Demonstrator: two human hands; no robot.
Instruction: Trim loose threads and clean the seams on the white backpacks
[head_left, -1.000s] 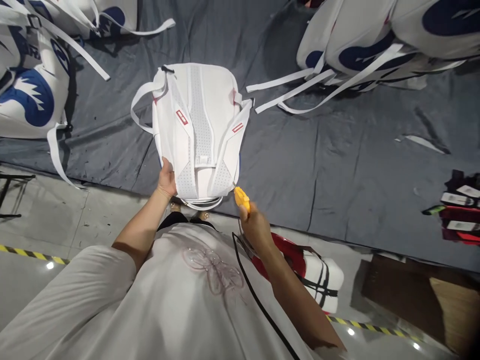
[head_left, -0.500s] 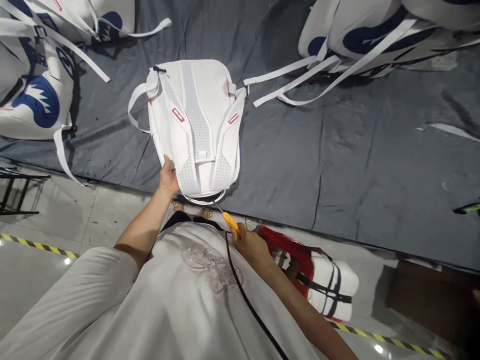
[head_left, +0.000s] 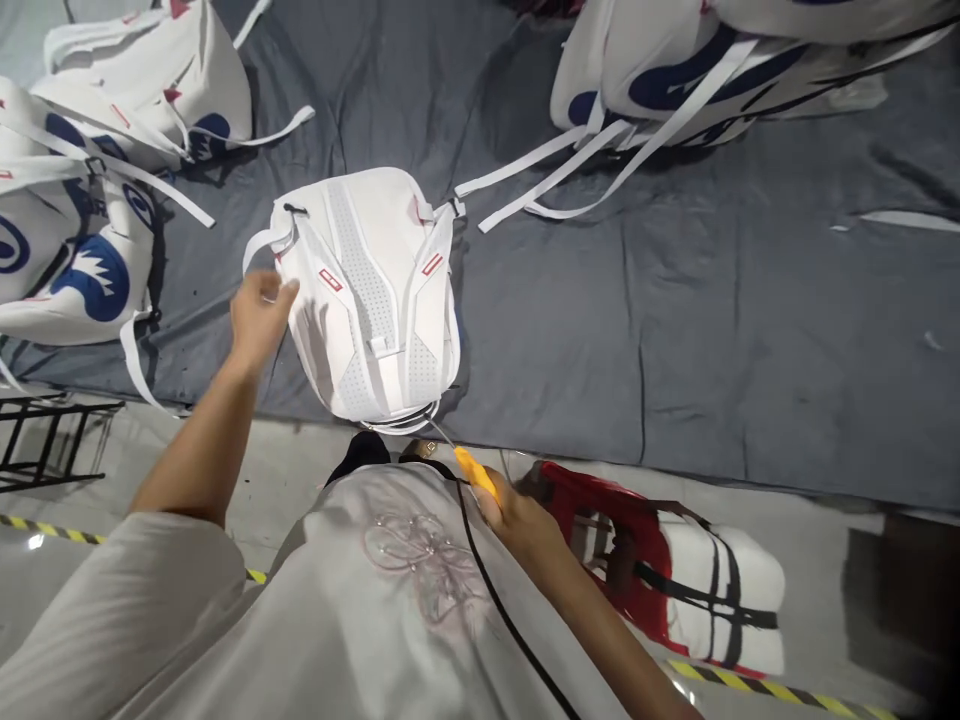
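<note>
A white backpack point(head_left: 375, 290) lies strap side up on a dark grey cloth point(head_left: 675, 320), its bottom end at the cloth's near edge. My left hand point(head_left: 259, 315) hovers blurred beside the pack's left edge, fingers apart, holding nothing. My right hand point(head_left: 517, 515) is closed on a yellow-handled tool point(head_left: 474, 472) with a black cord running back over my shirt. The tool's thin metal tip points at the pack's bottom edge, close to it.
More white backpacks with blue prints lie at the left point(head_left: 82, 230) and at the top right point(head_left: 712, 60), their long white straps point(head_left: 540, 175) trailing over the cloth. A red and white object point(head_left: 660, 570) sits on the shiny floor by my right arm. A black metal frame point(head_left: 45, 440) stands at left.
My left hand let go of the pack's lower left corner and moved up and left, opening. My right hand with the yellow tool stayed low near the pack's bottom edge. The view shifted.
</note>
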